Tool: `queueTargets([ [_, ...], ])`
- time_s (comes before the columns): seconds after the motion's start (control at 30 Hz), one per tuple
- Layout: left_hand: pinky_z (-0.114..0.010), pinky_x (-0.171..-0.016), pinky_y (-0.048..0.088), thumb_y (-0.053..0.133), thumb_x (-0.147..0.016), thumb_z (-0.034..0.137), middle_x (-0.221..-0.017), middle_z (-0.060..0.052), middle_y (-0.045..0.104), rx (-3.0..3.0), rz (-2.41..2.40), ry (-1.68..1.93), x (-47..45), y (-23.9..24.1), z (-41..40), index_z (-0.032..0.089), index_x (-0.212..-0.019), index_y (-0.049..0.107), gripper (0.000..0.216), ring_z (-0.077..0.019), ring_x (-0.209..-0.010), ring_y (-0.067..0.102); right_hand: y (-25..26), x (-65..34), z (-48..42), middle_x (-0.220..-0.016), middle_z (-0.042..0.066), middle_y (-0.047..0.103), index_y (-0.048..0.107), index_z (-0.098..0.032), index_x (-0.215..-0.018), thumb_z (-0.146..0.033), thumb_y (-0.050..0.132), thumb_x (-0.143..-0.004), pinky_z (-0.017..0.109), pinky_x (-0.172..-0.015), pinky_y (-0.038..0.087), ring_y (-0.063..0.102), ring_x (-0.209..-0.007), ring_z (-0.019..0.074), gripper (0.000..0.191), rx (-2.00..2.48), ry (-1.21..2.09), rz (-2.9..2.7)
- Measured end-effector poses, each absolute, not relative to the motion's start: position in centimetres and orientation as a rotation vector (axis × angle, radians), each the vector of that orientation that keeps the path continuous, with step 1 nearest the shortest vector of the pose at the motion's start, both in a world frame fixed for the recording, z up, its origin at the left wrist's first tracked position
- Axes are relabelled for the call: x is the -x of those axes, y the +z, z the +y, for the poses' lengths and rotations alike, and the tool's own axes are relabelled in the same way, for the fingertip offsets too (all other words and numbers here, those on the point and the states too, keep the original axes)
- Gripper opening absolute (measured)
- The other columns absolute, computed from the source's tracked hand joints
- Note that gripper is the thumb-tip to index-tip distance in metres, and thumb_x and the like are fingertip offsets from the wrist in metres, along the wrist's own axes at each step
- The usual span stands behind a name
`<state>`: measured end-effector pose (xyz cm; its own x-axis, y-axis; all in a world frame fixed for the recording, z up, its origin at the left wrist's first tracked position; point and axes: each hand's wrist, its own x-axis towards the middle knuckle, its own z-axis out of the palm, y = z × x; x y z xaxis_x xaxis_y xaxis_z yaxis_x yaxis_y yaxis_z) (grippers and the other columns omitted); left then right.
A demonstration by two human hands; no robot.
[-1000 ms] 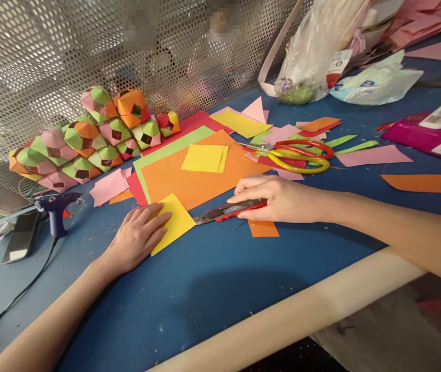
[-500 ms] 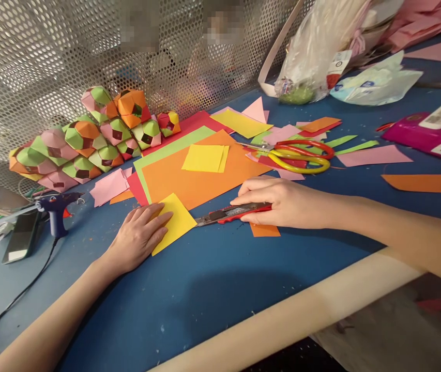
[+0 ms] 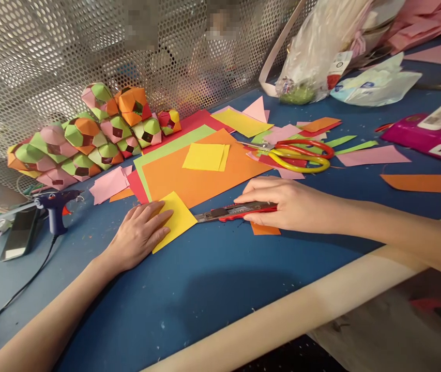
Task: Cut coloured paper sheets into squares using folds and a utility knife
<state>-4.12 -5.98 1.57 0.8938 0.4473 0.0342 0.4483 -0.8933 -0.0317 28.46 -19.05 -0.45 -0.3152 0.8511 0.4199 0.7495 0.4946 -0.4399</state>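
Note:
My left hand [image 3: 137, 235] lies flat on a yellow paper piece [image 3: 177, 219], pressing it to the blue table. My right hand [image 3: 282, 201] is closed around a red and black utility knife [image 3: 239, 210], whose blade tip meets the right corner of that yellow piece. Partly under my right hand is a small orange paper scrap [image 3: 265, 229]. Just beyond the hands, a large orange sheet [image 3: 169, 181] overlaps green and red sheets. Small yellow squares [image 3: 204, 157] rest on the orange sheet.
Folded paper balls [image 3: 84, 135] are stacked at the back left. A glue gun [image 3: 55, 206] and a phone [image 3: 20, 235] stand at the left. Scissors [image 3: 301, 155] lie on paper scraps. At the right is a purple device [image 3: 417, 137]; a plastic bag [image 3: 313, 57] sits behind.
My right hand has slid slightly to the right along the knife's handle or with it. My left hand and the yellow paper stay in place.

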Motion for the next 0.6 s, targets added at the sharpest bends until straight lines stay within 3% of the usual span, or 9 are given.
queueTargets([
  [0.4, -0.051, -0.103, 0.039, 0.029, -0.102, 0.044, -0.143, -0.011, 0.045, 3.015, -0.689, 0.010, 4.0, 1.7, -6.0, 0.029, -0.139, 0.051, 0.045, -0.0294, -0.126, 0.046, -1.4, -27.5, -20.2, -0.094, 0.009, 0.067, 0.071, -0.018, -0.106, -0.022, 0.060, -0.088, 0.036, -0.074, 0.050, 0.060, -0.085, 0.0224, 0.022, 1.352, 0.051, -2.150],
  [0.6, -0.053, -0.104, 0.038, 0.030, -0.102, 0.045, -0.145, -0.011, 0.044, 3.010, -0.695, 0.023, 4.1, 1.6, -6.0, 0.031, -0.140, 0.050, 0.045, -0.0299, -0.127, 0.045, -1.5, -27.5, -20.1, -0.095, 0.009, 0.068, 0.072, -0.018, -0.107, -0.021, 0.060, -0.087, 0.033, -0.068, 0.049, 0.060, -0.083, 0.0212, 0.023, 1.302, 0.059, -2.128],
])
